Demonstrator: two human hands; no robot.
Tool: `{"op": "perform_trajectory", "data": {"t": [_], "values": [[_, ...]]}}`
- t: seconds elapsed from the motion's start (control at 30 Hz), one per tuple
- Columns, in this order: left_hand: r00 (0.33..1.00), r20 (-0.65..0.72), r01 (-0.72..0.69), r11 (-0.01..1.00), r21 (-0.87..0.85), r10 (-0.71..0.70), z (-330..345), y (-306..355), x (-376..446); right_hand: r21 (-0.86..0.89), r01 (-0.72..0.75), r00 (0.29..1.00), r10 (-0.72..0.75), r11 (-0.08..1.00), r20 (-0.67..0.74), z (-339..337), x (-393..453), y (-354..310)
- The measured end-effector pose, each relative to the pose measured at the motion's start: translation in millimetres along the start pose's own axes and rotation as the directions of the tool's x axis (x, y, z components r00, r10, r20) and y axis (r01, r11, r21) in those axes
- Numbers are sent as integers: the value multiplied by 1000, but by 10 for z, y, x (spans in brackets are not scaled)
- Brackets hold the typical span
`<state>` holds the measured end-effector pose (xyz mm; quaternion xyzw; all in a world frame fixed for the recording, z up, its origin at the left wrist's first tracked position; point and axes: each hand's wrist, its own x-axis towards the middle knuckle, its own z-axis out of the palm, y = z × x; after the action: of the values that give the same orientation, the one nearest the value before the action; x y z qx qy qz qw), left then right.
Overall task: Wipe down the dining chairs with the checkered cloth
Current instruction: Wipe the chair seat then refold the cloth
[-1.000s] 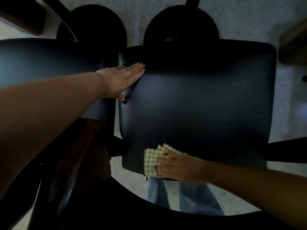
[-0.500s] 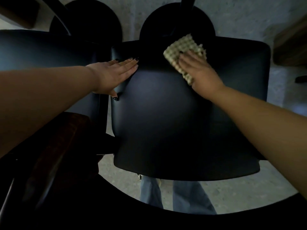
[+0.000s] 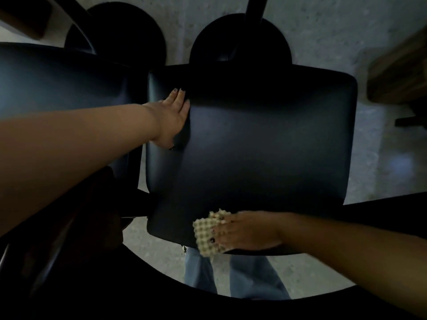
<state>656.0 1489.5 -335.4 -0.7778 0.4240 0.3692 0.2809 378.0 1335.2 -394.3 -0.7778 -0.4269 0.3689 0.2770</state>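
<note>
Your left hand (image 3: pixel 172 118): flat on the chair seat (image 3: pixel 265 139), fingers together.
Your right hand (image 3: pixel 245 232): fingers pressing the cloth (image 3: pixel 204 236) at the seat's near edge.

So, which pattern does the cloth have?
The cloth has a small green-and-cream check, seen in the head view.

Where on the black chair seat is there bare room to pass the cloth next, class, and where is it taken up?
Free: the wide middle and right of the chair seat, between the two hands and out to its right edge. Taken: the left edge under the flat left hand, and the near edge, where the right hand presses the checkered cloth.
</note>
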Motion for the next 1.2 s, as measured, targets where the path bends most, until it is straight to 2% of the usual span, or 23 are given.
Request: {"op": "perform_trajectory", "data": {"t": [0.03, 0.1, 0.13, 0.23, 0.33, 0.4, 0.47, 0.53, 0.6, 0.63, 0.7, 0.77, 0.83, 0.87, 0.97, 1.07, 1.13, 1.2], "values": [[1000, 3, 0, 1000, -30, 0, -40, 37, 2, -41, 81, 997, -82, 996, -13, -189, -37, 175], [999, 24, 24, 997, -74, -22, -99, 123, -6, -134, 37, 988, -56, 990, -142, -665, -147, 514], [998, 36, 51, 994, -98, -47, -111, 180, -1, -156, -70, 973, 33, 985, -230, -889, -235, 690], [990, 71, 132, 976, -173, -121, -165, 391, 14, -173, -408, 833, 288, 896, -472, -1411, -459, 1118], [978, 76, 211, 914, -348, -197, -194, 681, -4, -226, -526, 766, 342, 820, -545, -1669, -587, 1300], [967, 52, 242, 835, -495, -249, -161, 908, -18, -127, -596, 693, 428, 793, -580, -1642, -552, 1251], [957, -15, 209, 727, -654, -289, -93, 1126, -43, 46, -595, 612, 489, 803, -622, -1555, -474, 1148], [941, -98, 93, 527, -845, -323, 12, 1305, -102, 366, -517, 502, 621, 774, -602, -1541, -383, 973], [890, -154, -67, 211, -975, -428, 83, 1397, -181, 639, -374, 426, 736, 672, -526, -1609, -361, 778], [871, -140, -116, 80, -990, -472, 60, 1408, -225, 727, -301, 406, 773, 617, -488, -1666, -376, 669], [885, -30, -110, -146, -983, -465, -60, 1354, -301, 857, -140, 406, 818, 497, -408, -1781, -466, 415], [911, 86, -96, -411, -906, -403, -233, 1241, -438, 917, -43, 445, 829, 397, -338, -1895, -593, 161], [952, 53, -156, -625, -765, -303, -396, 1144, -629, 953, 37, 487, 827, 301, -280, -1988, -738, -47], [963, -13, -198, -674, -712, -269, -461, 1124, -747, 963, 88, 505, 822, 256, -264, -2027, -818, -127], [956, -143, -286, -706, -648, -256, -591, 1177, -1050, 967, 178, 521, 816, 182, -249, -2078, -1020, -285], [923, -116, -353, -692, -630, -366, -662, 1295, -1191, 967, 80, 500, 829, 242, -249, -2066, -1155, -339], [887, -48, -376, -657, -654, -459, -682, 1409, -1186, 941, -20, 430, 853, 336, -296, -2062, -1225, -309], [866, 5, -379, -663, -646, -500, -720, 1555, -1130, 869, -153, 323, 855, 470, -406, -2087, -1290, -251]]}}
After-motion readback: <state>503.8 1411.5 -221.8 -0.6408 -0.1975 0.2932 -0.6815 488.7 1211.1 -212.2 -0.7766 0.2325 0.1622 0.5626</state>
